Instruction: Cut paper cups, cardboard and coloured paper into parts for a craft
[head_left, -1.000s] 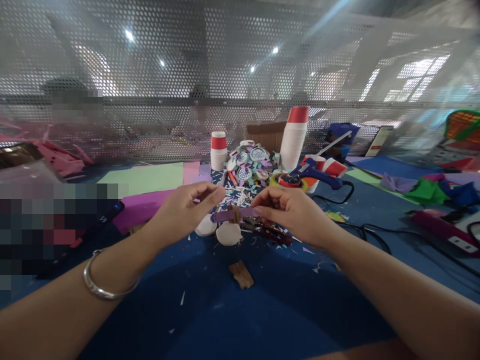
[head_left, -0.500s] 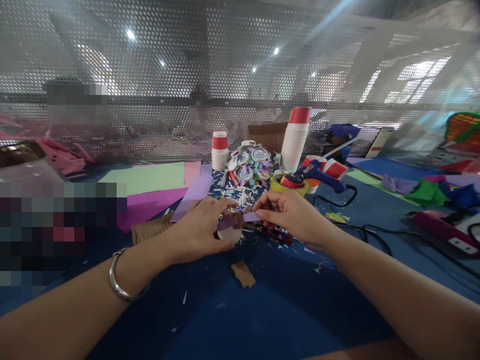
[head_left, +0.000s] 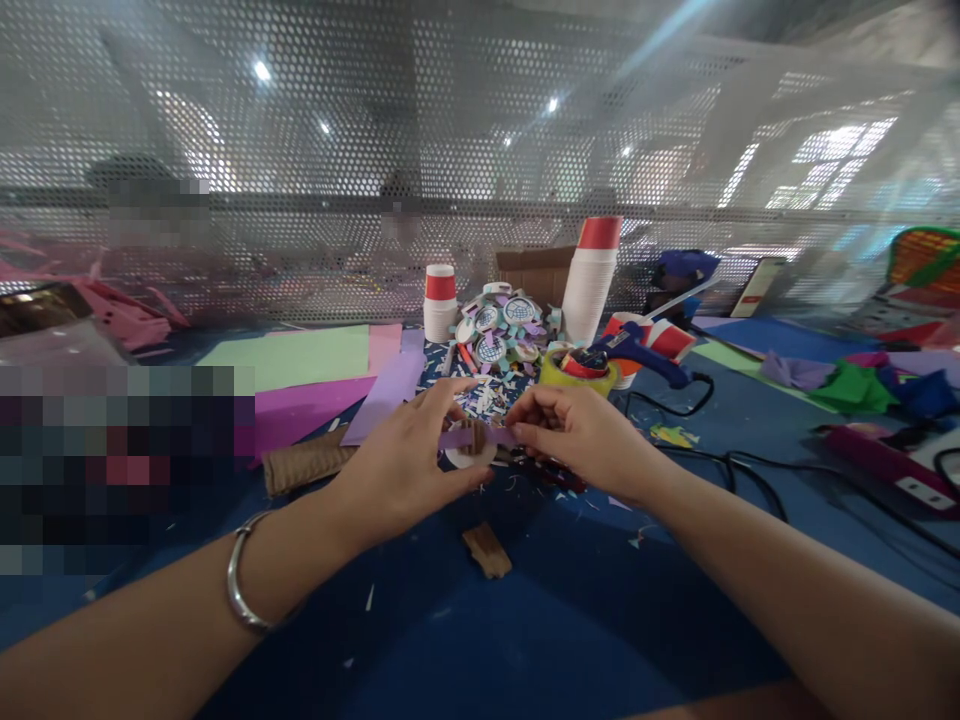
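A white disc [head_left: 461,459] with a strip of brown corrugated cardboard [head_left: 474,436] on it sits between my hands. A narrow purple paper strip [head_left: 496,436] runs across it. My left hand [head_left: 397,450], with a silver bangle at the wrist, curves round the disc's left side, thumb at the near edge and fingers beyond. My right hand [head_left: 574,430] pinches the right end of the strip between thumb and forefinger; its other fingers are curled. Dark red scissor handles [head_left: 566,478] lie partly hidden under the right hand. A small cardboard scrap [head_left: 486,550] lies nearer me.
Paper clippings and a pile of decorated discs [head_left: 491,325] lie ahead, between stacked paper cups [head_left: 440,310] and a taller stack [head_left: 591,290]. A blue glue gun [head_left: 637,345] rests by yellow tape [head_left: 574,375]; its cord trails right. Coloured sheets [head_left: 300,360] lie left.
The disc has shifted slightly right and away from me, and the purple strip now lies more level. My left hand has moved a little right, while my right hand stays nearly in place.
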